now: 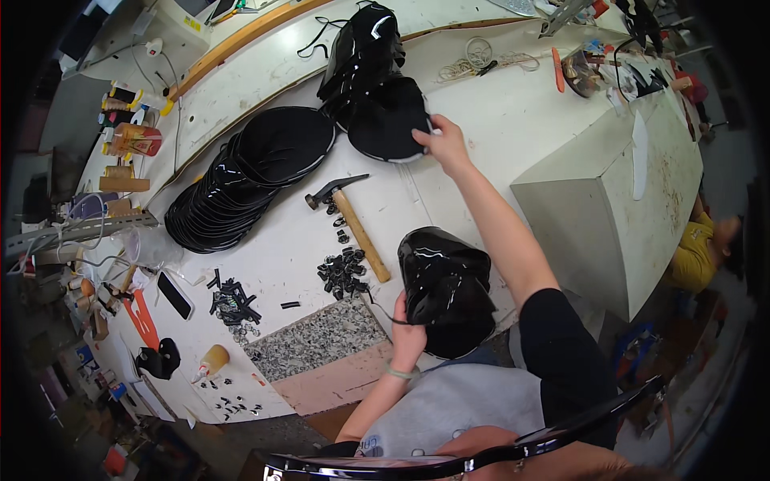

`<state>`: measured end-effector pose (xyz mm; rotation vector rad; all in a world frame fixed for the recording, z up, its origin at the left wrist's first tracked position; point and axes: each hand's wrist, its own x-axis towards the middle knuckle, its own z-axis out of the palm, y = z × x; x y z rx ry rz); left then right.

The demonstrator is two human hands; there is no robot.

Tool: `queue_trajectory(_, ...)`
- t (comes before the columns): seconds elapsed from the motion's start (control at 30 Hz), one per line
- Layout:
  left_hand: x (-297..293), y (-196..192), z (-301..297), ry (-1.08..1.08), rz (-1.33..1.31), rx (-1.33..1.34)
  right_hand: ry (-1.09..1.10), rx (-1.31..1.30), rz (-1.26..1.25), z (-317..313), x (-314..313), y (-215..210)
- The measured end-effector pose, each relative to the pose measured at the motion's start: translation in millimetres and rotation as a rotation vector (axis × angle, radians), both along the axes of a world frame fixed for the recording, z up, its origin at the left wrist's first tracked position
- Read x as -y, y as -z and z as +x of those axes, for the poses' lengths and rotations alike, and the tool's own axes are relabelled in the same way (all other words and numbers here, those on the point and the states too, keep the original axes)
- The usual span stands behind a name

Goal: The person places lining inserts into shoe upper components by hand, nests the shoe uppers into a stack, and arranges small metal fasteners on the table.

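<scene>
My left hand (407,341) grips the edge of a glossy black pouch-like piece (445,276) near the table's front edge, right by my body. A thin black strap trails from it towards the small parts. At the far side, my right hand (445,144) pinches the pale-edged rim of a black round panel (389,120). That panel lies against a heap of shiny black pieces (365,48). Left of it, a long fanned stack of black round panels (233,184) leans across the table. Between the stack and my left hand lies a hammer (361,232) with a wooden handle.
Small dark metal fittings (343,272) lie by the hammer. A speckled stone slab (317,341) sits at the front, with short black strips (231,301) and a phone (175,295) to its left. A large pale box-like block (601,200) stands right of my forearm. A person (698,252) is beyond it.
</scene>
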<state>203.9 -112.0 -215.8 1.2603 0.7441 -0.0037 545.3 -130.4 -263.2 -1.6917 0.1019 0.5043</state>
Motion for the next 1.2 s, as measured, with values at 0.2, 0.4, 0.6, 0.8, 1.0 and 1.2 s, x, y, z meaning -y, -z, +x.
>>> queue_trajectory(0.2, -22.3, -39.3, 18.2, 0.029, -0.295, 0.090, -0.122, -0.111, 0.207, -100.0, 131.5, -13.7)
queue_trajectory(0.4, -4.5, 17.2, 44.0, -0.107, -0.428, -0.154, 0.023, -0.400, 0.270, -202.0, 203.8, 38.0)
queue_trajectory(0.6, 13.4, 61.5, 28.9, -0.169, 0.002, -0.213, -0.380, -0.274, -0.080, -175.2, 222.2, 15.1)
queue_trajectory(0.8, 13.9, 50.6, 43.1, 0.145, 0.353, -0.087, -0.285, 0.471, -0.478, -50.2, 119.0, -16.4)
queue_trajectory(1.0, 2.8, 50.4, 59.7, 0.232, 0.574, -0.022, -0.258, 0.547, -0.891, 50.7, -28.4, 31.1)
queue_trajectory(1.2, -2.2, 57.9, 66.7, 0.268, 0.406, 0.069, -0.290, 0.490, -1.015, 63.2, -79.2, 19.3)
